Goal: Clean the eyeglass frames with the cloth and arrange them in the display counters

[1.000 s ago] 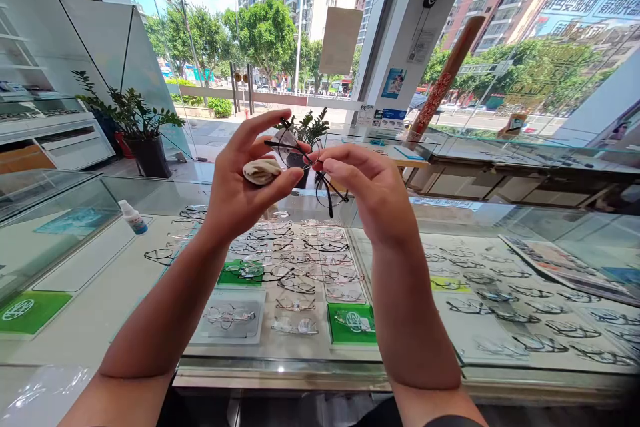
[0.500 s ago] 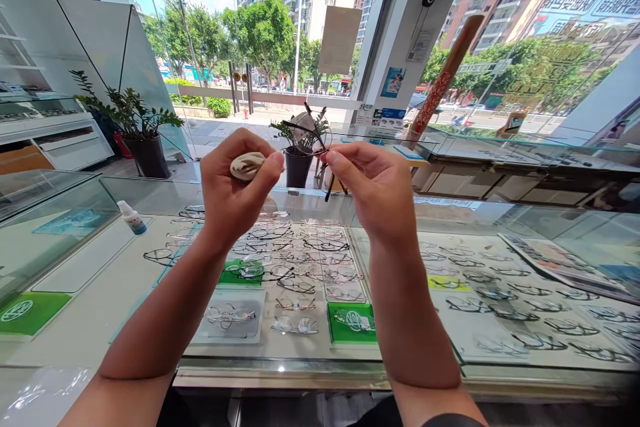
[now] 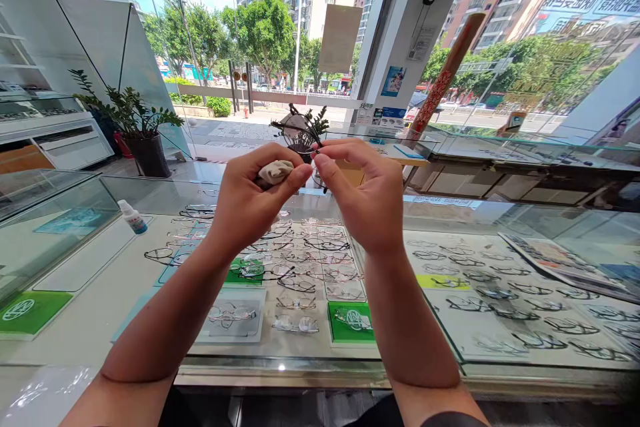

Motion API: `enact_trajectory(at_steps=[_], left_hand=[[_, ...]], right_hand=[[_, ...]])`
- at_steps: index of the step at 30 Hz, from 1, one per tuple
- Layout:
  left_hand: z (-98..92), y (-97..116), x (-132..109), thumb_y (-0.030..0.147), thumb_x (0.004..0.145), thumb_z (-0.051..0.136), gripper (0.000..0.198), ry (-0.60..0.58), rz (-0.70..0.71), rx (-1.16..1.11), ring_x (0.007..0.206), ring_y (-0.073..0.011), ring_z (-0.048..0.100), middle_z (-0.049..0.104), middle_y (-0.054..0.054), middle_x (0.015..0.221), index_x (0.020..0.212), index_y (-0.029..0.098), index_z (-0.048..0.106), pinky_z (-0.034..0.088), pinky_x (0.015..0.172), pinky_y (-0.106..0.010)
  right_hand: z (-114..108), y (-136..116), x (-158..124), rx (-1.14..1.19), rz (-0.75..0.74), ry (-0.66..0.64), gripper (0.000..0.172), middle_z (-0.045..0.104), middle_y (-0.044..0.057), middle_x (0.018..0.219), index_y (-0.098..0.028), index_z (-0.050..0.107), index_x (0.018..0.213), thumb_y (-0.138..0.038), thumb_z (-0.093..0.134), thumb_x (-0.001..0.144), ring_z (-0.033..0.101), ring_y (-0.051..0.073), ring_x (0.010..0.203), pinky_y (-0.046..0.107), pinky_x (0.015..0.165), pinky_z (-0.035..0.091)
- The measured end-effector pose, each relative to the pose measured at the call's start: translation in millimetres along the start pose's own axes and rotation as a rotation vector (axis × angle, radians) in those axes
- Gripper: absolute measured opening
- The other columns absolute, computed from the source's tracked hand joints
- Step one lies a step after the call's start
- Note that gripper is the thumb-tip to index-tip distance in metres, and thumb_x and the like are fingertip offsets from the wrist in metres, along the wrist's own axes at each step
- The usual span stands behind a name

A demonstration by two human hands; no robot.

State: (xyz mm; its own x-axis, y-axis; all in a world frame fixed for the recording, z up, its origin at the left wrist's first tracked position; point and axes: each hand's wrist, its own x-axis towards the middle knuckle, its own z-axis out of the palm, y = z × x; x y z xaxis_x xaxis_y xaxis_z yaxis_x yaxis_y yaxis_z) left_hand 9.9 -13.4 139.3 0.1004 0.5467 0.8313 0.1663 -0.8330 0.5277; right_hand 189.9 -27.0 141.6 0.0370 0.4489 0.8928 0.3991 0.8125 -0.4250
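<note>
Round dark-wire eyeglasses (image 3: 301, 140), rising on the far side of the fingertips, are being held by the right hand (image 3: 363, 197) in a narrow pinch at the rim, the left hand (image 3: 260, 199) clasping a beige lens cloth (image 3: 273, 173) just beside them.

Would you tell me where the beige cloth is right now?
In the head view, the beige cloth is pinched in the left hand, just below the round wire glasses held up by the right hand.
</note>
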Motion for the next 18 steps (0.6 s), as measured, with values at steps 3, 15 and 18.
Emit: enact_trajectory(at_steps=[3, 15, 18], left_hand=[[0.2, -0.2, -0.3, 0.062, 0.096, 0.084, 0.041, -0.008, -0.014, -0.022, 0.06, -0.0148, 0.054, 0.069, -0.002, 0.073, 0.087, 0.023, 0.078, 0.042, 0.052, -0.029], [2.7, -0.4, -0.3, 0.052, 0.097, 0.085, 0.033, 0.048, 0.005, 0.03, 0.069, -0.0174, 0.066, 0.077, -0.003, 0.078, 0.084, 0.022, 0.081, 0.051, 0.061, -0.03], [3.0, -2.1, 0.0, 0.047, 0.097, 0.085, 0.027, 0.032, 0.008, 0.028, 0.072, -0.0178, 0.068, 0.079, -0.004, 0.082, 0.085, 0.022, 0.082, 0.053, 0.062, -0.03]], right_hand=[[0.5, -0.7, -0.3, -0.023, -0.014, -0.019, 0.01, 0.087, 0.005, 0.111, -0.028, 0.085, 0.098, -0.031, 0.077, 0.103, 0.079, 0.026, 0.111, 0.049, 0.108, 0.061], [1.2, -3.1, -1.1, -0.038, -0.03, -0.019, 0.008, 0.086, 0.004, 0.11, -0.029, 0.084, 0.097, -0.031, 0.078, 0.103, 0.078, 0.026, 0.11, 0.049, 0.108, 0.06], [0.4, -2.2, -0.6, -0.029, -0.035, -0.029, 0.008, 0.086, 0.004, 0.11, -0.028, 0.084, 0.097, -0.029, 0.079, 0.102, 0.078, 0.026, 0.11, 0.047, 0.107, 0.06]])
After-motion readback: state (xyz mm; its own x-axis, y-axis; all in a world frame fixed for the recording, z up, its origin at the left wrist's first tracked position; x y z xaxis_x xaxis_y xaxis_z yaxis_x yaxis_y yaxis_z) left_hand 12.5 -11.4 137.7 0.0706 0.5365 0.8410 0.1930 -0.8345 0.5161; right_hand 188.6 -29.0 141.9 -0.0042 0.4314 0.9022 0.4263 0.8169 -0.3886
